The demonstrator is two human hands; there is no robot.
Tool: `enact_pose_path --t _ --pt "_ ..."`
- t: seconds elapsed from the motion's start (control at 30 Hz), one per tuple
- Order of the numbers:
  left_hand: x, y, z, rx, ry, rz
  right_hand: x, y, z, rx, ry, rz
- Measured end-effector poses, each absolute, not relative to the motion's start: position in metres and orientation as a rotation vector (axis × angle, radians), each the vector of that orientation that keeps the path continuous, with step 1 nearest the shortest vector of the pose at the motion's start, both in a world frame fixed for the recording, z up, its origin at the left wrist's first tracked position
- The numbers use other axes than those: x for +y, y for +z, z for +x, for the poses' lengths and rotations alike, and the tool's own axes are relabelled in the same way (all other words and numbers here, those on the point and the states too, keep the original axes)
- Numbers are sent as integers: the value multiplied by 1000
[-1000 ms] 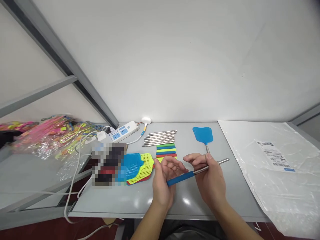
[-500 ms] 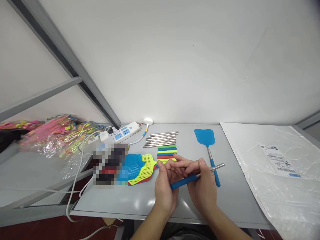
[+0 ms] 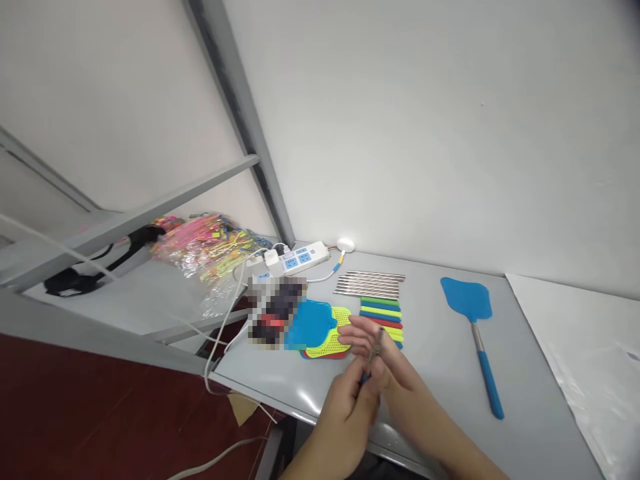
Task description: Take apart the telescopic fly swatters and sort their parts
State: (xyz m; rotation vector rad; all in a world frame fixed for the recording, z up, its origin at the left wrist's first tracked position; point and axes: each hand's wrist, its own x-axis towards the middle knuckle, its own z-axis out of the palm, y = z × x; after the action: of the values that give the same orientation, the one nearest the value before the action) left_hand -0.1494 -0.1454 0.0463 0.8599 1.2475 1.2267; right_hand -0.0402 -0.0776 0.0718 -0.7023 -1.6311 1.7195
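My left hand (image 3: pixel 347 407) is closed around the blue grip of a fly swatter handle. Its shiny metal rod (image 3: pixel 375 348) points up and away from me. Close against it is my right hand (image 3: pixel 400 370), with fingers stretched out to the left and the thumb beside the rod. Whether that thumb presses on the rod is hard to see. Just beyond the fingers lie several coloured grips (image 3: pixel 381 312) in a row, with several bare metal rods (image 3: pixel 370 285) behind them. Left of these, blue (image 3: pixel 313 325), yellow (image 3: pixel 327 343) and red swatter heads overlap in a pile.
A complete blue fly swatter (image 3: pixel 467 298) lies on the right of the grey table (image 3: pixel 430 333). White plastic packaging (image 3: pixel 555 347) covers the right end. A power strip (image 3: pixel 303 259) with cables stands at the back left. Bagged colourful items (image 3: pixel 210 243) rest on a shelf beyond.
My view has swung left. The handle has turned from pointing right to pointing away and upward. My left hand now wraps its grip, while my right hand's fingers have straightened.
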Motion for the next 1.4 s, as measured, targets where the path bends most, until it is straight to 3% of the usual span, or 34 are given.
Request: enact_pose_path --t 0.1,0.3,0.47,1.17,1.33,1.4 --pt "-158 28 -169 1238 1425 529 -59 72 -60 -1907 1634 -722" --pt "-178 16 -197 1231 1685 189 -9 55 -117 -2562 731 -1010" --pt "-180 11 -202 1194 1749 124 1 46 -149 -2827 435 -1088" --pt "-172 -4 -215 1157 1773 118 9 54 -148 -2746 440 -1123" --pt "-170 7 -208 1201 1758 112 11 71 -128 -2695 663 -1109" --pt "-166 12 -198 1205 1750 124 9 82 -111 -2589 1002 -1049"
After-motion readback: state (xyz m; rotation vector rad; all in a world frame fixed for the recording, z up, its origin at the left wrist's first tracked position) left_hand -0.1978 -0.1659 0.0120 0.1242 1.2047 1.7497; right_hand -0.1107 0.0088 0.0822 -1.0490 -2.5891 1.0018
